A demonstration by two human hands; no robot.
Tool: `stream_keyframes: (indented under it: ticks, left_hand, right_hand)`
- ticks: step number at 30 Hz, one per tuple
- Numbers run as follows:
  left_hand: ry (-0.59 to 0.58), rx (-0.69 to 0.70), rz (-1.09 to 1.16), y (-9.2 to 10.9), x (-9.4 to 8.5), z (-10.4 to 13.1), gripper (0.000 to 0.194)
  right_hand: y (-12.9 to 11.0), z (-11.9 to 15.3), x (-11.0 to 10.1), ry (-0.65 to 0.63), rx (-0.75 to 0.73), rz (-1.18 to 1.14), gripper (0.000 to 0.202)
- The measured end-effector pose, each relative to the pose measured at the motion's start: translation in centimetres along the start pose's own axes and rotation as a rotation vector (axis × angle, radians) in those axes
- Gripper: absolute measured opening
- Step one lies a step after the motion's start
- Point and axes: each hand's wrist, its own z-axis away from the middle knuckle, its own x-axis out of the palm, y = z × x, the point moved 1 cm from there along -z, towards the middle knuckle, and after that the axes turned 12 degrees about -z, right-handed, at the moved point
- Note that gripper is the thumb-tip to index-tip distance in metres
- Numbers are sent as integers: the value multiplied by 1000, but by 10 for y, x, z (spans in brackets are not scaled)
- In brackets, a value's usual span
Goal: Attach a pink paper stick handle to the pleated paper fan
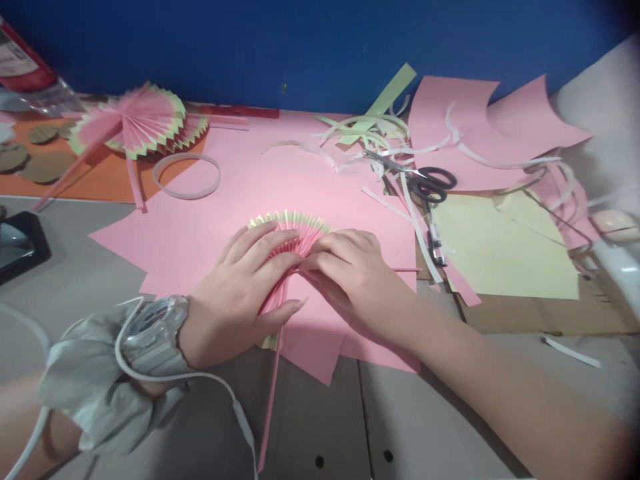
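A pink pleated paper fan (307, 239) with a pale yellow-green zigzag edge lies partly hidden under my hands. My left hand (245, 280) rests over its left side, fingers stretched out across the pleats and thumb spread away. At the fan's centre, my right hand (350, 263) has its thumb and fingers closed in a pinch on the folded paper; the exact spot is covered by the fingers. From the fan a narrow pink paper strip (271, 400) runs down toward me. Under everything lie overlapping pink sheets (240, 173).
Black-handled scissors (434, 183) lie among paper offcuts (380, 130), near a pen-like cutter (436, 243). A yellow-green sheet (510, 247) lies on cardboard at right. A finished-looking pleated rosette (133, 123), a bottle (35, 73) and a ring of tape (186, 175) are at left. A white cable (200, 377) crosses my left wrist.
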Motion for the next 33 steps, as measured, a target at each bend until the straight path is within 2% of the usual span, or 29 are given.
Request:
stream_keyframes:
  ticks: [7,13,18,26,29,33]
  left_hand:
    - [-34,46,41,0,-2,0,36]
    - [-58,66,37,-1,-1,1,42]
    - [-84,68,30,-2,0,0,38]
    - [-92,68,36,-4,-1,1,37]
    - [-84,57,44,-6,-1,0,35]
    - [-78,41,45,-7,-1,-1,33]
  right_hand:
    - [2,-1,-2,61,40,51,15]
    - [2,-1,-5,23,65,55,15]
    - [5,4,-9,90,60,126,17]
    - [15,8,-19,65,22,180,11]
    - [18,9,-22,31,39,149,8]
    - [22,9,-25,52,62,165,11]
